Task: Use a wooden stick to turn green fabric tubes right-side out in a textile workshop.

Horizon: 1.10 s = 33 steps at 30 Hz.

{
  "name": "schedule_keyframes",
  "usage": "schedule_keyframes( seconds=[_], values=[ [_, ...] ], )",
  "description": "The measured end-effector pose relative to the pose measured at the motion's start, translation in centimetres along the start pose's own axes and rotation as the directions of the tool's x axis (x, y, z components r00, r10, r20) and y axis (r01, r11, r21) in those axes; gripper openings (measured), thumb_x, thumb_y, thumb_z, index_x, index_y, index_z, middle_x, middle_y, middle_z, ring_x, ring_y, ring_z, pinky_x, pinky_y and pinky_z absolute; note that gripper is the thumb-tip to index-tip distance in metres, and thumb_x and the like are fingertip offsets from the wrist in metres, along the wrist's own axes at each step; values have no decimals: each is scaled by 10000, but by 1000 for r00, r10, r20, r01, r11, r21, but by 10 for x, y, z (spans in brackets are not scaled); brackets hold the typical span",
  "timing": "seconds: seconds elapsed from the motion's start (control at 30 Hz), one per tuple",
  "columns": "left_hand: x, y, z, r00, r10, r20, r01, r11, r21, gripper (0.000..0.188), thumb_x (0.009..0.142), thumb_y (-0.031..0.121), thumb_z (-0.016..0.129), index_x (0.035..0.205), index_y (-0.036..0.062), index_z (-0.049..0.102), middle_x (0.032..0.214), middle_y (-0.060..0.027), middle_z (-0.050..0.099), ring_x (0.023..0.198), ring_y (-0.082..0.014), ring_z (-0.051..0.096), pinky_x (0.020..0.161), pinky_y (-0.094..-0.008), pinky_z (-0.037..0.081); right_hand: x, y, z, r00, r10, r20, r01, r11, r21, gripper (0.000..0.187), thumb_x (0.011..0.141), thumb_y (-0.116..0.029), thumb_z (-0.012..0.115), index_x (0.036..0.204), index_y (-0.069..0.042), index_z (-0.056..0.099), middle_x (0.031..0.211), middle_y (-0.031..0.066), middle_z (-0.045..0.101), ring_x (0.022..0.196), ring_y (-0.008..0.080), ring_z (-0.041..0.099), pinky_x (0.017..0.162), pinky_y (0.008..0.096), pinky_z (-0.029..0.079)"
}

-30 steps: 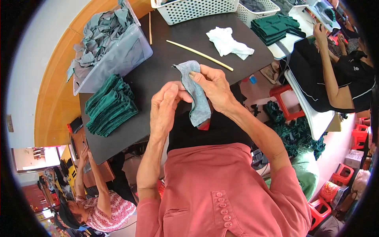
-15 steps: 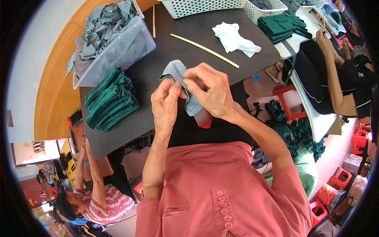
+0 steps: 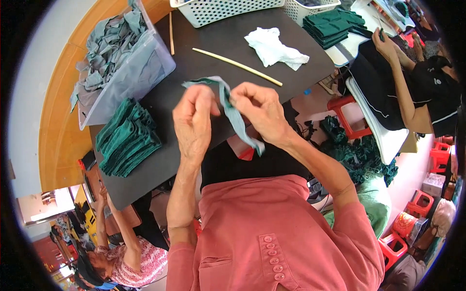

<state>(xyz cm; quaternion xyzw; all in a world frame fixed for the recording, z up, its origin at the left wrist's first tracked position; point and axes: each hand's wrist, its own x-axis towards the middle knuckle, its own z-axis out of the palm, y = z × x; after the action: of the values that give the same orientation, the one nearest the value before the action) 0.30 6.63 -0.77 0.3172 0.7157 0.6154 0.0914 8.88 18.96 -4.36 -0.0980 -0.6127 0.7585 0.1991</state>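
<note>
A narrow folded piece of grey-green cloth (image 3: 236, 121) hangs between my hands above the dark table. My right hand (image 3: 262, 110) pinches its edge between thumb and fingers. Curled and slightly blurred, the fingers of my left hand (image 3: 193, 121) are closed at the cloth's upper end, which shows just beyond them; their exact grip is partly hidden. The cloth's lower end dangles towards my lap. To the left lies a stack of dark green velvety pieces (image 3: 127, 138).
A clear plastic bin (image 3: 141, 72) heaped with grey-green cloth stands at far left. On the table (image 3: 213, 34) lie a pale stick (image 3: 238, 66), a shorter stick (image 3: 171, 33) and white cloth (image 3: 275, 48). White baskets (image 3: 228, 12) line the far edge. Co-workers sit at both sides.
The cloth has turned from a broader face to a narrow hanging strip. My left hand has shifted slightly left and down, away from the right. The view has shifted, moving the table items leftward.
</note>
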Motion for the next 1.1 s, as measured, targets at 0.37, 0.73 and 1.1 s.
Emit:
schedule_keyframes(
  seconds=[0.37, 0.73, 1.1],
  values=[
    [127, -52, 103, 622, 468, 628, -782, 409, 470, 183, 835, 153, 577, 1009, 94, 589, 946, -169, 468, 930, -343, 463, 829, -439, 398, -78, 25, -17, 983, 125, 132, -133, 990, 50, 119, 857, -103, 575, 791, -4, 567, 699, -68, 505, 612, -9, 407, 515, 171, 324],
    [119, -32, 110, 576, 616, 538, -806, 314, 502, 118, 833, 94, 548, 934, 39, 574, 930, -157, 501, 925, -313, 479, 843, -415, 401, -79, 7, -26, 973, 209, -94, -178, 948, 262, 59, 850, -42, 595, 807, -2, 591, 706, -37, 561, 598, 7, 482, 516, 170, 385],
    [-33, 10, 14, 949, 138, 285, -244, 890, 384, 95, 788, 70, 636, 803, 23, 555, 683, -84, 527, 708, -255, 509, 657, -350, 416, -53, -7, -1, 969, 170, -182, -177, 984, -26, 47, 833, -13, 605, 801, 20, 593, 681, 23, 601, 641, 23, 543, 545, 176, 433]
  ],
)
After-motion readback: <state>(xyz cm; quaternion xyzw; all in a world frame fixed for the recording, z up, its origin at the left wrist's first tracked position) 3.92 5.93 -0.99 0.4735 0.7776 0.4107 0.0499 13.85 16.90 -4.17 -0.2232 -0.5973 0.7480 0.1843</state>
